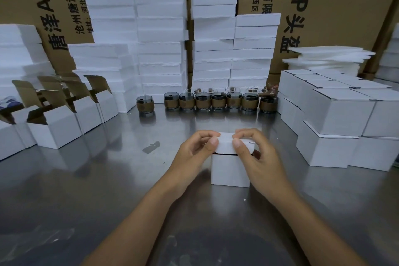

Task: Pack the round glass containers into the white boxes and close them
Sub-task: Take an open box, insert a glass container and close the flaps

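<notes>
White box (230, 170) stands on tabletop (108, 179) directly under the fingers; contents hidden. Left hand (194, 153) and right hand (259, 157) both pinch the lid (225, 144), thumbs on its front edge, fingers (245, 133) curled over the top. A dark gap shows below the lid, so it is not seated. Judgement: press evenly on both sides and guide the tuck flap straight in to avoid creasing.

Brown cartons (334, 6) and foam stacks (159, 28) far beyond the fingers. Closed boxes (336, 114) right of them, open boxes (56, 123) left. Glass containers (218, 100) in a row just beyond. Steel surface, reflective.
</notes>
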Demonstrator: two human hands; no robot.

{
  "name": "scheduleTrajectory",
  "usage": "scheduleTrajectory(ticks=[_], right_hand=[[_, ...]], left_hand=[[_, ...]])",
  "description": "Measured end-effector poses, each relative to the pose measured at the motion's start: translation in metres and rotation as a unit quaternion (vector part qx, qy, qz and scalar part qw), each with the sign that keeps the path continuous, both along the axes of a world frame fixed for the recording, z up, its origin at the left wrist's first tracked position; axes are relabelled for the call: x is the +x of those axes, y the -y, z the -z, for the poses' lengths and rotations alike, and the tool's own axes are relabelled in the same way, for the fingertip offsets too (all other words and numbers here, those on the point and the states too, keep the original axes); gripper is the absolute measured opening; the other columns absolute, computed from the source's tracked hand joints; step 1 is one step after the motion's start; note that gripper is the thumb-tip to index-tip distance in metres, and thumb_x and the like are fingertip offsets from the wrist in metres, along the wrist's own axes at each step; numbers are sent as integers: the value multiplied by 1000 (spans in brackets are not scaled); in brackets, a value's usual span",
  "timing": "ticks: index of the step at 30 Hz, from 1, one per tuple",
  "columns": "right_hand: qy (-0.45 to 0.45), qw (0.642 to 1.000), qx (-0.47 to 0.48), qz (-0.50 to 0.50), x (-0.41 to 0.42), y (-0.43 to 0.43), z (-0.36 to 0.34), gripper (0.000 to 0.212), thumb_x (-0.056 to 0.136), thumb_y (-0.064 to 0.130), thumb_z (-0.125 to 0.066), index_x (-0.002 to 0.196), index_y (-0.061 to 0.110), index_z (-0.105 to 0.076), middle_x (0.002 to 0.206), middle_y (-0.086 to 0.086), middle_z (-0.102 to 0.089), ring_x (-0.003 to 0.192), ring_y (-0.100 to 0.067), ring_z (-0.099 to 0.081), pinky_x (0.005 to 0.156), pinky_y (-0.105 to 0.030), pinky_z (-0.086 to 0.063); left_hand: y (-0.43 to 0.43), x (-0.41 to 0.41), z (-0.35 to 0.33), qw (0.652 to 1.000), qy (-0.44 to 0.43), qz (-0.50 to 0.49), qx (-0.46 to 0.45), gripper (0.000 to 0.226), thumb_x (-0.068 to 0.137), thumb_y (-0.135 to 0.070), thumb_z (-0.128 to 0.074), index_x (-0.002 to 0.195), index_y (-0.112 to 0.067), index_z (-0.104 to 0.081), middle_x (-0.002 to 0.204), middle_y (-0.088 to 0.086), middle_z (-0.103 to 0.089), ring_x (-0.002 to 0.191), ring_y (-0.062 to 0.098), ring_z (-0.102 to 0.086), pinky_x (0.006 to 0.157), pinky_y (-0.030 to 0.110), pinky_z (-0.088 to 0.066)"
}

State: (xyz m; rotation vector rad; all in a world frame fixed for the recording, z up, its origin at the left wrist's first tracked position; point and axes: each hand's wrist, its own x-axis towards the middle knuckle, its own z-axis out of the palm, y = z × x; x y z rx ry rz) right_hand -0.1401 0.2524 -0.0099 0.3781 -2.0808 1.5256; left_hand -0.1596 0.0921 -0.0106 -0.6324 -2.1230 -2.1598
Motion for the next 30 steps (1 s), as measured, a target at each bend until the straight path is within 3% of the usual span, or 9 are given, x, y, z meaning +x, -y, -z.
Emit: scheduleTrajectory(ticks=[5, 8, 13, 17, 19, 22, 24, 28, 30], right_hand=[[-16, 999, 44, 8, 1, -1, 1, 6, 89, 21, -59, 90, 27, -57, 102, 9, -60, 96, 5, -52, 76, -5, -37], [9, 999, 36, 8, 0, -3, 1, 4, 89, 20, -60, 87, 23, -58, 106, 12, -59, 99, 8, -51, 73, -3, -36], [47, 999, 4, 14, -2, -2, 1, 12, 92, 19, -53, 81, 18, -57, 113, 12, -59, 106, -3, -52, 78, -12, -38], [20, 998, 49, 25, 0, 0, 3, 15, 93, 12, -52, 84, 19, -61, 120, 9, -55, 119, -8, -47, 96, -25, -35], [-15, 992, 111, 51, 3, 0, 4, 8, 92, 20, -55, 91, 17, -62, 119, 9, -54, 119, -8, -46, 102, -32, -34], [-80, 955, 266, 103, 9, 2, 4, 32, 78, 41, -62, 100, 18, -62, 111, 7, -56, 110, -7, -46, 98, -36, -34], [-90, 925, 340, 147, 10, 5, 3, 43, 72, 50, -65, 102, 19, -62, 106, 5, -60, 106, -13, -52, 99, -43, -37], [-101, 872, 424, 223, 1, 11, -1, 44, 66, 50, -71, 93, 15, -63, 93, 1, -65, 95, -23, -62, 95, -51, -42], [-59, 856, 457, 234, -12, 9, -6, 45, 71, 47, -69, 99, 12, -60, 101, -3, -63, 106, -25, -58, 101, -52, -34]], left_hand=[[-1, 1, -1, 1000, -12, 0, 5, 32, 76, -39, -59, 100, -19, -63, 97, -5, -68, 91, 2, -63, 86, 20, -51], [0, 0, -1, 1000, -14, 1, 0, 30, 74, -39, -60, 99, -21, -64, 93, -10, -69, 90, -1, -63, 80, 15, -50], [1, -1, 3, 999, 22, 22, -20, 18, 86, -30, -64, 103, -37, -63, 105, -17, -66, 104, 2, -60, 93, 22, -46], [-6, -3, 3, 999, 43, 28, -6, 42, 91, -11, -49, 114, -45, -50, 115, -16, -59, 103, -1, -59, 85, 16, -46], [-7, -3, 2, 999, 50, 20, 1, 44, 92, -9, -48, 115, -47, -48, 118, -14, -58, 106, 2, -58, 89, 20, -45], [-7, -2, 3, 998, 59, 14, 19, 44, 91, -8, -50, 120, -41, -46, 124, -7, -57, 115, 10, -55, 99, 29, -42], [-7, -2, 4, 997, 65, 15, 29, 43, 91, -8, -52, 124, -36, -45, 126, -6, -56, 119, 13, -53, 97, 29, -43], [-9, -1, 3, 998, 61, 5, 12, 44, 92, -22, -54, 130, -37, -38, 128, -17, -49, 120, -3, -45, 84, 14, -42], [-9, -1, 3, 998, 57, -13, 0, 44, 92, -27, -52, 132, -36, -37, 128, -18, -47, 116, -10, -42, 83, 10, -40]])
